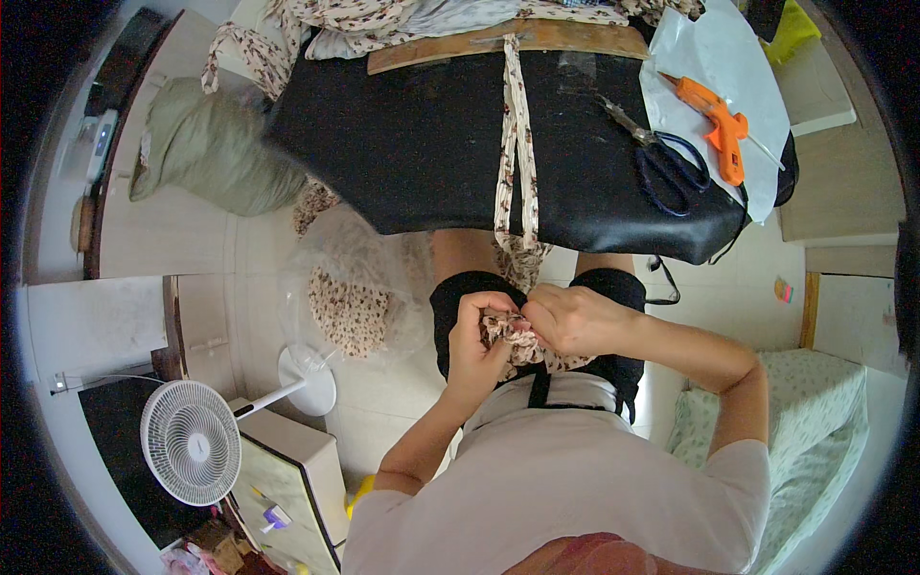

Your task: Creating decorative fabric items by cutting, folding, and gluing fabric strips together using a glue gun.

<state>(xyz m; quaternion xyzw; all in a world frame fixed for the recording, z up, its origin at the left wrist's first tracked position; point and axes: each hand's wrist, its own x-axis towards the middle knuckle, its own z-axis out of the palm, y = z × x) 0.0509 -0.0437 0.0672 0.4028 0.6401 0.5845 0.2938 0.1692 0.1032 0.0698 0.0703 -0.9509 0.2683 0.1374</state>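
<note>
Over my lap, both hands work at a bunched piece of cream fabric with a dark spotted print. The fingers and thumb of my left hand are closed around its left side. From the right, my right hand pinches the same gathered fabric, its fingers curled in. More of the printed cloth hangs below the hands and lies between my knees. Straight ahead, a long folded strip of similar fabric runs down the black table cover and over its near edge.
Dark-handled scissors and an orange glue gun lie on the table's right side, by a white sheet. A wooden board spans the back. Left on the floor are a clear bag of printed pieces and a white fan.
</note>
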